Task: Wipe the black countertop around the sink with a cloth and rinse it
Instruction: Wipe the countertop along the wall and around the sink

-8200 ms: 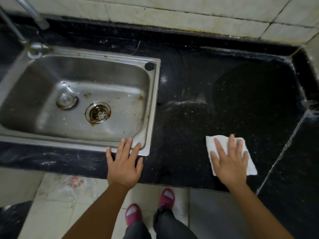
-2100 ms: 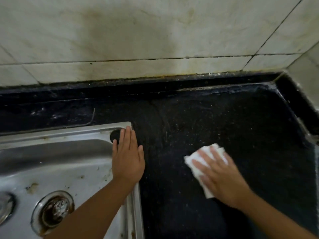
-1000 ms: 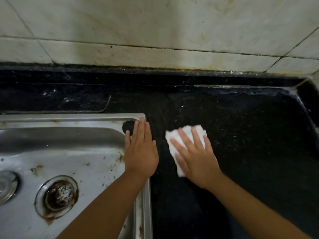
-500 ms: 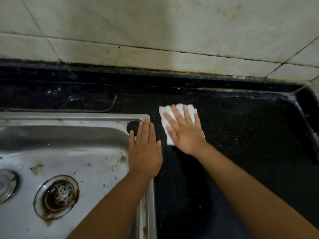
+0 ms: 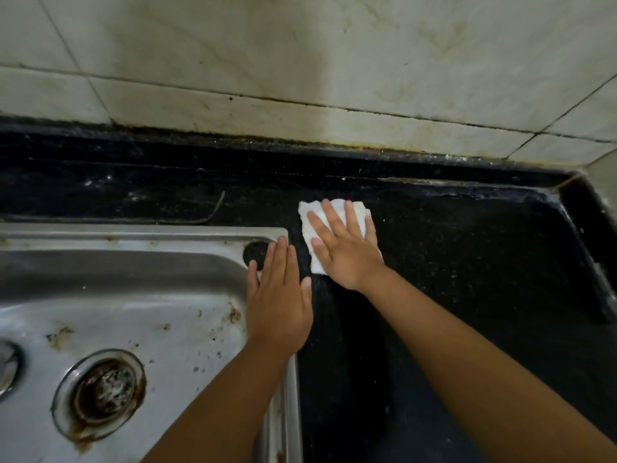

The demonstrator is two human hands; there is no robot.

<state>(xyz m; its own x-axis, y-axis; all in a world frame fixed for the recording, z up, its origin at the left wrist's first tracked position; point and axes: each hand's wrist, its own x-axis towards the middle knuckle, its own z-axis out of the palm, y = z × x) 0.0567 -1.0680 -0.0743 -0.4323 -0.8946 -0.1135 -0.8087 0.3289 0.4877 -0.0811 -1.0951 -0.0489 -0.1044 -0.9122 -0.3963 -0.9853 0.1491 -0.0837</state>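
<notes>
Moved up and left with the cloth (image 5: 334, 225) since half a second ago, from mid-frame toward the sink's far right corner; eight seconds back, sat low at the right of the frame, near the front edge. Left hand (image 5: 278, 295) unmoved over the last second, planted on the sink (image 5: 133, 272) rim.

Step in hand, by the look of it: wiping the black table (image 5: 467, 279) just right of the sink, working toward the back strip under the wall tiles (image 5: 300, 61). Rinse not yet begun; no tap or running water in view.

Next move, as a guess: push on along the narrow strip behind the sink, upper left of the frame, pale specks and a thin curved strand (image 5: 213, 208) lying there. Calls for flat, even pressure and for keeping the cloth from bunching against the raised sink rim. Specks also scattered at the right of the frame, so more passes likely needed there.

Right hand (image 5: 344, 248): flat, fingers straight and slightly spread, pressing the white cloth down on the table, gripping nothing. Cloth folded small, edges showing past the fingertips and on the thumb side, just right of the sink corner, centre of the frame.

Left hand: flat too, fingers together, resting on the sink rim beside a dark round hole (image 5: 255, 253), holding nothing. Rusty drain (image 5: 103, 392) at lower left.
</notes>
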